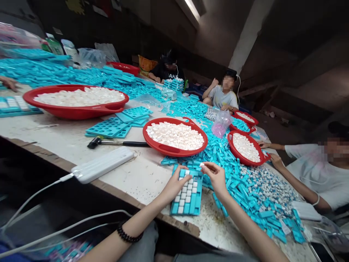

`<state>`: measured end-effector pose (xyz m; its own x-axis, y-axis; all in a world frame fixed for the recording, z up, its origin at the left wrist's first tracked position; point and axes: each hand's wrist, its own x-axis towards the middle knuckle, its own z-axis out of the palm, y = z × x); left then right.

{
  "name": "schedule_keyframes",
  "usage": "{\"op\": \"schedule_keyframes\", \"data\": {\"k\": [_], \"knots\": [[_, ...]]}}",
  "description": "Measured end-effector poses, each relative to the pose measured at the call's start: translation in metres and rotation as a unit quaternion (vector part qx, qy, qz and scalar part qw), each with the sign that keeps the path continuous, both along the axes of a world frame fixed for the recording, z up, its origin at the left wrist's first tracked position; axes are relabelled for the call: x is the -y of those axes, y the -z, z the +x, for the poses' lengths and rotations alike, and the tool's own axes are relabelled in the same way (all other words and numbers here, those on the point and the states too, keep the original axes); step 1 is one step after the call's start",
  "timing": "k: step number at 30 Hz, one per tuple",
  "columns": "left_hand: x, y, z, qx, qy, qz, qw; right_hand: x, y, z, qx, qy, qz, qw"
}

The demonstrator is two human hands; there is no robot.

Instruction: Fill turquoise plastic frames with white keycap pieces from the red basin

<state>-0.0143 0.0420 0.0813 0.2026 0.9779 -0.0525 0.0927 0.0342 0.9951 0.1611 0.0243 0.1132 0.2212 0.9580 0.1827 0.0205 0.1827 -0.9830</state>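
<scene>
A turquoise tray (195, 203) with square pockets lies near the table's front edge, several pockets filled with small white cube-like pieces (181, 202). My left hand (174, 185) grips the tray's upper left side, its thumb and forefinger over the white pieces; its other fingers are mostly hidden. Just above the tray's upper right corner, my right hand (217, 178) pinches one small white piece (201, 165) between thumb and fingertips. Beyond the tray stands a red basin (174, 152) heaped with similar white pieces.
A hammer (125, 143) and a white power bank (105, 165) with a cable lie left. Loose turquoise strips (231, 182) spread right. Another red basin (81, 113) and stacked turquoise trays (109, 127) stand at back left. A co-worker (313, 171) reaches toward a basin (247, 160) at right.
</scene>
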Motion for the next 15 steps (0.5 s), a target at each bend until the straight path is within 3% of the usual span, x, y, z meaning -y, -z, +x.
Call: {"op": "schedule_keyframes", "data": {"k": [8, 15], "knots": [[0.001, -0.001, -0.005, -0.007, -0.016, -0.044, 0.999, 0.006, 0.031, 0.013, 0.131, -0.034, 0.055, 0.989], [0.005, -0.006, -0.002, 0.016, -0.015, -0.043, 0.999, 0.010, 0.039, 0.005, 0.135, -0.051, 0.054, 0.988]]}}
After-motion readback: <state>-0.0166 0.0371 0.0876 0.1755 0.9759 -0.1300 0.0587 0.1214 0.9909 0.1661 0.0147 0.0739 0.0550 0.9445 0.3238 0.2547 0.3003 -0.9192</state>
